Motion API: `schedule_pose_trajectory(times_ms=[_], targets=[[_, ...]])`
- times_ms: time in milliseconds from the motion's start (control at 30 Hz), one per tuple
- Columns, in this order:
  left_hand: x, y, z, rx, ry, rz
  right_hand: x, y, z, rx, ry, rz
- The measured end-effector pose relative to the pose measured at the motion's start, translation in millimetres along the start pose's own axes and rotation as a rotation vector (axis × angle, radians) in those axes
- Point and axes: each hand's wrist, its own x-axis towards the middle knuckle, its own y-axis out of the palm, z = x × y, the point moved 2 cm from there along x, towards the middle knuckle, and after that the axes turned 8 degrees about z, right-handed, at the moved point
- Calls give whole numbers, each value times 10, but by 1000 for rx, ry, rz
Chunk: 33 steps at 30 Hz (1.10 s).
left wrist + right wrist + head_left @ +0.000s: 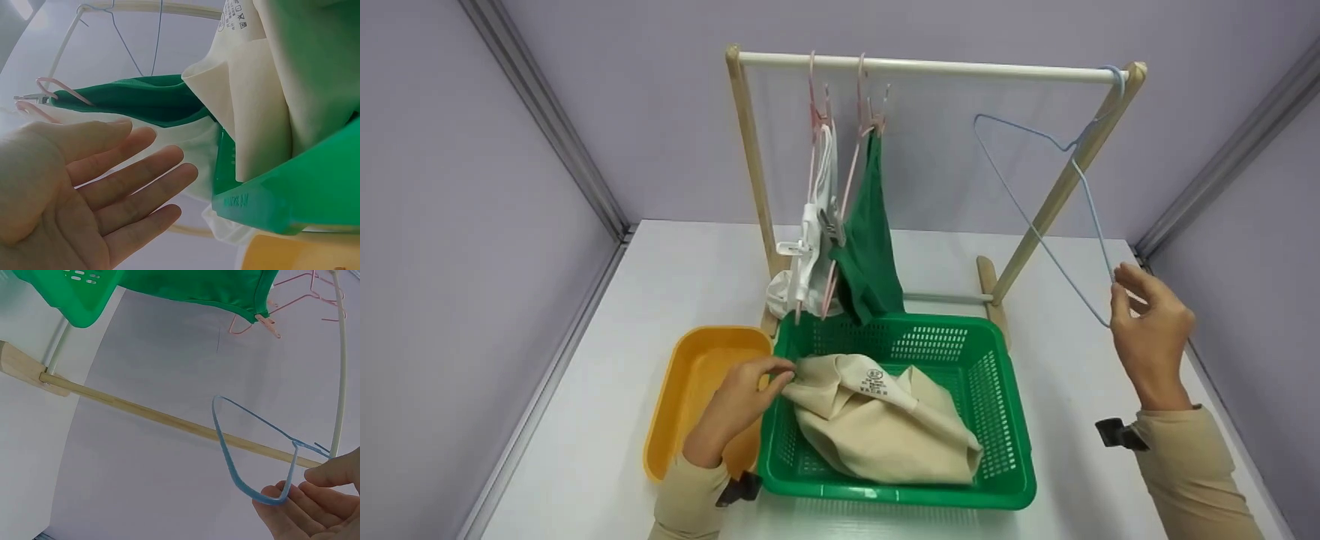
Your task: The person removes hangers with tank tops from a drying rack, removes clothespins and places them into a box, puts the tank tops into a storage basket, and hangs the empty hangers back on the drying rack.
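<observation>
On the right in the head view, a blue wire hanger (226, 458) hangs from the rack's rail. My right hand (1155, 322) is at its lower corner; the wire lies against the fingers, and the thumb stands apart from it in the right wrist view. My left hand (742, 397) has its fingers extended, palm showing in the left wrist view, beside a beige cloth garment (877, 442) with a printed label. That garment lies folded over in a green basket (900, 495). Nothing is held in the left hand.
A clothes rack with a white rail (945, 67) stands behind the basket. A green garment (874, 232) and a white garment (808, 240) hang there on pink hangers (861, 94). Left of the basket sits a yellow tray (660, 420). Walls enclose the table.
</observation>
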Motion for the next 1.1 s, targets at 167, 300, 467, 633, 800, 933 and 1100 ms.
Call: schedule_pose_trajectory(times_ms=[167, 300, 467, 633, 800, 933, 1100], targets=[[2, 14, 3, 7, 4, 0, -26, 5, 72, -20, -55, -42], [1, 22, 11, 4, 7, 5, -54, 33, 137, -47, -148, -87], [-10, 19, -8, 7, 9, 6, -86, 68, 223, -68, -214, -93], [-21, 23, 3, 5, 9, 10, -121, 113, 246, -56, -240, -68], [-20, 31, 7, 1, 20, 5, -157, 159, 257, -37, -272, -44], [-24, 36, 3, 1, 26, 6, -182, 213, 294, 5, -289, -3], [-18, 41, 3, -16, 19, 9, -215, 308, 337, 5, -303, 82]])
